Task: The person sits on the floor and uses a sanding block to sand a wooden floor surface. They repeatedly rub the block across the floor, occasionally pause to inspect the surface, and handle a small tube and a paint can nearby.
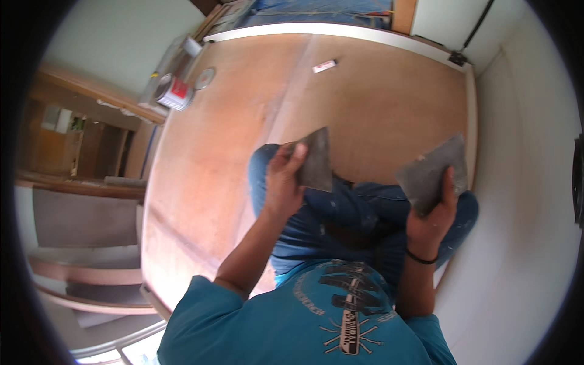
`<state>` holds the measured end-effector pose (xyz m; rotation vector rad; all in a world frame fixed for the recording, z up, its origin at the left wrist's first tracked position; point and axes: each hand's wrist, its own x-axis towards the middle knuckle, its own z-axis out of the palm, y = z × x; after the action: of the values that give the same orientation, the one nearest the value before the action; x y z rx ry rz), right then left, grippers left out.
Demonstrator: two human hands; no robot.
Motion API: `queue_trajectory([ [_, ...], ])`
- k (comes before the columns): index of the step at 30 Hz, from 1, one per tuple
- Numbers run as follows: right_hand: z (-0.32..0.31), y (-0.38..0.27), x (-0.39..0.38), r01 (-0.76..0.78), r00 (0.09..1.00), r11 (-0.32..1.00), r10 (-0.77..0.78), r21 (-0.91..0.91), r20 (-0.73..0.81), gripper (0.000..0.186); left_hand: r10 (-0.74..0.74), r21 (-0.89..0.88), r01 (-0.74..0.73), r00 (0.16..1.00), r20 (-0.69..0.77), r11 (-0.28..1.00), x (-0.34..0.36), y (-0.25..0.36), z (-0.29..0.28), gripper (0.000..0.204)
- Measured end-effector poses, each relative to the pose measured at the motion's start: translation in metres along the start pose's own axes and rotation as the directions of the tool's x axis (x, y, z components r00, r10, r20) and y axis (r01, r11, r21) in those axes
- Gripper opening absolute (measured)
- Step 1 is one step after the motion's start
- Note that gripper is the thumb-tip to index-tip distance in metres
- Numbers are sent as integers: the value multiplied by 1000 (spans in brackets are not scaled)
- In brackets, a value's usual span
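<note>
I sit with bent knees in paint-flecked jeans [310, 213] on a plywood surface [201, 158]. My left hand [286, 182] is closed on a thin, dark grey, square-ish putty spreader [316, 167], held upright over my left knee. My right hand [432, 222] grips a second flat grey spreader [429, 170], with some light residue near one edge, above my right knee. The two spreaders are apart. Beyond them, a small white-and-red tube [324, 66] lies on the plywood.
A tin can [167, 94] with a red label and a round lid [204, 79] are at the back left. Wooden steps or shelves [85, 267] drop away at left. A white wall [523, 182] rises close on my right. Blue sheeting [313, 12] lies beyond the white edging.
</note>
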<state>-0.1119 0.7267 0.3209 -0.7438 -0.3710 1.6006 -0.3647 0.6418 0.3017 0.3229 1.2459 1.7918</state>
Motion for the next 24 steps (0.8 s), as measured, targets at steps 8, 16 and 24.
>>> queue_trajectory([
  [8,5,7,-2,186,973,982,-190,43,134,44,55,101,-61,997,62,993,-65,12,63,36],
  [16,31,7,-28,307,945,948,-292,-83,149,53,-22,186,-14,982,188,983,-66,1,62,22],
  [24,13,27,-47,271,937,802,-92,-532,338,47,21,142,-30,998,66,989,-55,-13,61,21],
])
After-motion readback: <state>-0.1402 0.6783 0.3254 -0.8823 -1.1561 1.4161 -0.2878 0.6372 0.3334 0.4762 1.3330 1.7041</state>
